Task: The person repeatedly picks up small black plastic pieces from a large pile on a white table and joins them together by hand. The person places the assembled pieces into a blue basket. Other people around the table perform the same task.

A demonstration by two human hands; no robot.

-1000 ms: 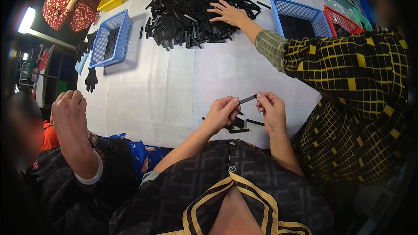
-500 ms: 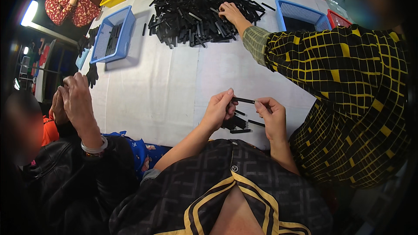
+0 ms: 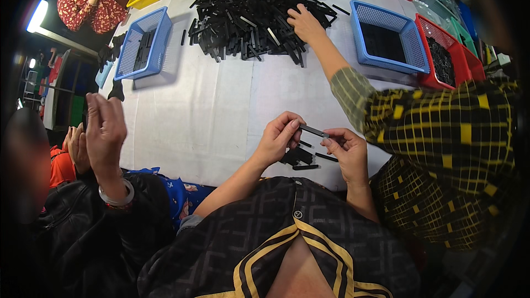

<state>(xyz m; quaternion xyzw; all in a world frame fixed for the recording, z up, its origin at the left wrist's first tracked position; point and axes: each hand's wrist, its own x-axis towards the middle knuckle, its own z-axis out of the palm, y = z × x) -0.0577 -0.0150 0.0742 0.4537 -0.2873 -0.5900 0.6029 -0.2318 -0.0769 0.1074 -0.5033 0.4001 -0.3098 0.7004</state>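
A slim black strip (image 3: 313,131) spans the gap between my two hands, above the table's near edge. My left hand (image 3: 280,135) pinches one end between thumb and fingers. At the other end, my right hand (image 3: 348,152) has its thumb and fingertips closed on the strip. Its broad, dull grey-black face is turned up. Below and between my hands, a small group of similar black strips (image 3: 298,155) lies on the white table (image 3: 193,116), partly hidden by my left hand.
A large heap of black strips (image 3: 243,22) covers the far middle, where a co-worker's hand (image 3: 306,23) reaches in from the right. Blue baskets (image 3: 164,38) (image 3: 395,66) hold more strips. Red basket (image 3: 422,77) stands far right. Another person's raised hand (image 3: 106,138) is at left.
The strip has turned so its broad face shows, and my hands have shifted slightly. The co-worker's arm at right has drawn back a little, uncovering the blue and red baskets.
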